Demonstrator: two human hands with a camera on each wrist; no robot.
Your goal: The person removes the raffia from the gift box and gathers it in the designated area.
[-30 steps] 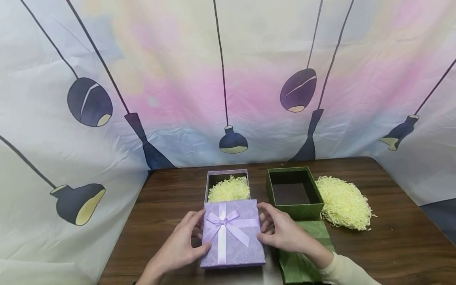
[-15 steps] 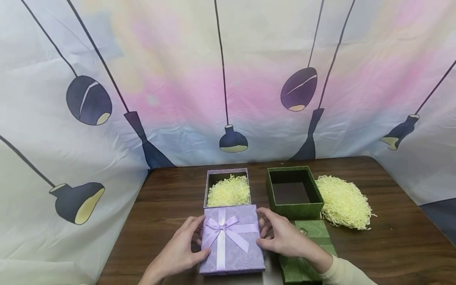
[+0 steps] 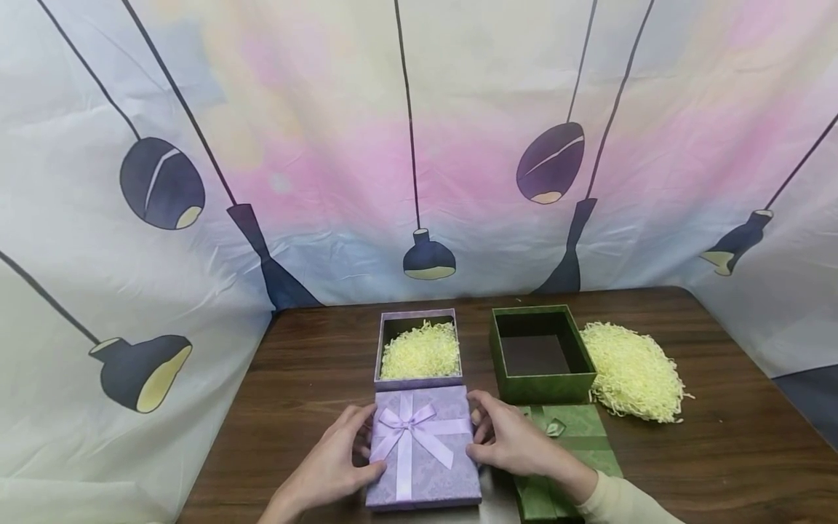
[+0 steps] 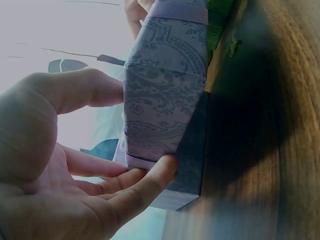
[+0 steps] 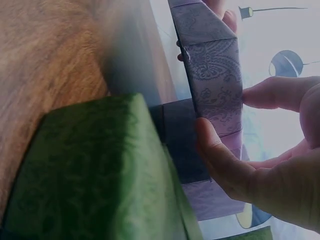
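Note:
Both hands grip a lavender gift box lid [image 3: 432, 477] with a satin ribbon and bow on top. My left hand [image 3: 330, 462] holds its left side, thumb on the top face and fingertips at the lower edge in the left wrist view. On the opposite side my right hand [image 3: 520, 440] pinches the lid between thumb and fingers. In the left wrist view the patterned lid wall [image 4: 162, 85] stands apart from the wood. Just beyond the lid sits the open lavender box [image 3: 425, 383], filled with pale yellow shredded paper [image 3: 422, 353].
An open green box [image 3: 546, 391] with a dark interior stands right of the lavender one. Its green lid [image 3: 592, 422] with ribbon lies in front, partly under my right forearm. A heap of yellow shredded paper [image 3: 631, 375] lies on the wooden table [image 3: 727, 437]. A printed curtain [image 3: 340, 182] hangs behind.
The lavender lid has moved towards me with both hands on it, uncovering the front wall of the lavender box. More of the green lid shows beside my right hand.

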